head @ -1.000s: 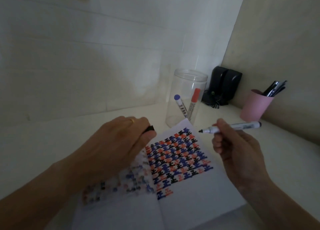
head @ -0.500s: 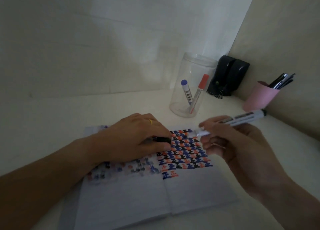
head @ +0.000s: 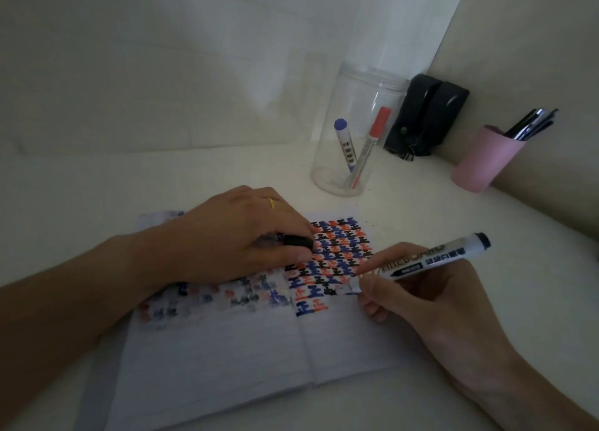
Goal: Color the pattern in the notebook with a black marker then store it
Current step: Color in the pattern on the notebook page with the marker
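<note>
An open notebook (head: 227, 359) lies flat on the white desk, with a red, blue and black pattern (head: 337, 262) at the top of its right page. My right hand (head: 431, 297) grips a white marker (head: 421, 262), its tip touching the pattern's lower right edge. My left hand (head: 236, 239) presses down on the left page and pinches the marker's black cap (head: 298, 242) between thumb and fingers. A clear plastic jar (head: 356, 129) behind the notebook holds a blue marker (head: 345, 145) and a red marker (head: 369, 145).
A pink cup (head: 483, 161) with several dark pens stands at the back right by the wall. A black pouch-like object (head: 424, 116) leans in the corner. Faint colour shows through on the notebook's left page.
My right hand came down and brought the marker tip onto the pattern. My left hand settled flat on the notebook with the cap. The view tilted downward.
</note>
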